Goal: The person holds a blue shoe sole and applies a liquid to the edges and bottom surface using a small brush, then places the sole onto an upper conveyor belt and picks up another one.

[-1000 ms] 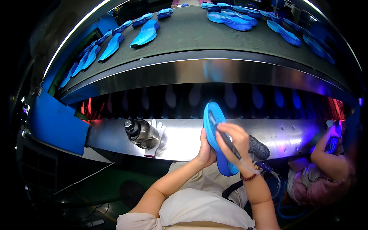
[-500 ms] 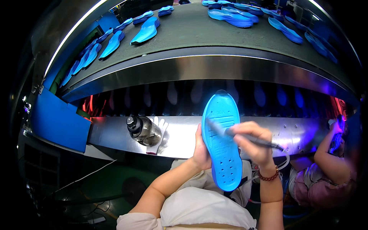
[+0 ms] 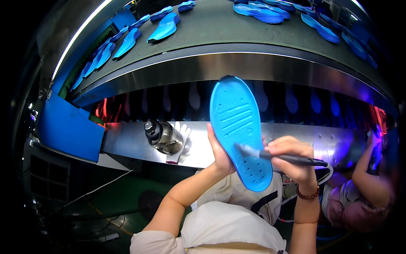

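Relative to the worktop (image 3: 122, 139), the raised blue sole (image 3: 237, 118) has shifted toward twelve o'clock. I see left fingers (image 3: 214, 139) gripping its nine-o'clock edge, apparently to present the patterned face; right fingers (image 3: 284, 142) clasp a pen-like tool (image 3: 296, 159), tip toward nine o'clock.

Edges dark, bent; glare on steel bench (image 3: 197, 152); tool tip (image 3: 247, 150) blurred.

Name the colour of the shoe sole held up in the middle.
The shoe sole is bright blue, seen best in the head view.
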### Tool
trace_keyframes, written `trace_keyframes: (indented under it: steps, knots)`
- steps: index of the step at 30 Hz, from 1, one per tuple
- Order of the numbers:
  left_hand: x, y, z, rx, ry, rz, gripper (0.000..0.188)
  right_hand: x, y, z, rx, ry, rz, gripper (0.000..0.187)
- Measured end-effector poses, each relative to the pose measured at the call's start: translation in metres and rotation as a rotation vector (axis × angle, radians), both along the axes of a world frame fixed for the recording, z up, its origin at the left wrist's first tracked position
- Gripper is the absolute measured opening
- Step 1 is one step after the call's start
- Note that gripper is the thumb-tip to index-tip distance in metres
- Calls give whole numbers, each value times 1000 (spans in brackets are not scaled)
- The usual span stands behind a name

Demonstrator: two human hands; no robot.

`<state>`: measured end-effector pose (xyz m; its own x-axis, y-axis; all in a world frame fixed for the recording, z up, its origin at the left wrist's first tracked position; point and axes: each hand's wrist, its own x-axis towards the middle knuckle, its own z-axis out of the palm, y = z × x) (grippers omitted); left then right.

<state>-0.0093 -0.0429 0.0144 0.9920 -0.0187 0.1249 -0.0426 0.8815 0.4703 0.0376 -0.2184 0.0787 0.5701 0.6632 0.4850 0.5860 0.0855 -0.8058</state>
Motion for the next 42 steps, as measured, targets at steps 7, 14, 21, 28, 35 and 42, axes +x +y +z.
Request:
trace_keyframes:
  steps: [7, 14, 21, 28, 35, 42]
  knots:
    - [4, 14, -1, -164, -212, 41, 101, -8, -13, 1, -54, -102, 124, 21]
    - [2, 26, 20, -133, -221, 70, 99, -15, -24, -2, -49, 17, 208, 21]
    - [10, 33, 26, -52, -264, 82, 101, -15, -21, -14, -43, 33, 210, 23]
    - [-5, 6, 37, -62, -20, 60, 95, -24, -11, -32, 456, 768, 124, 20]
    - [-9, 27, 7, 9, -90, -202, 64, -26, -11, 15, -71, 227, 202, 22]
    - [-6, 39, 29, 246, 148, -509, 64, -17, -11, 16, -270, -20, 296, 20]
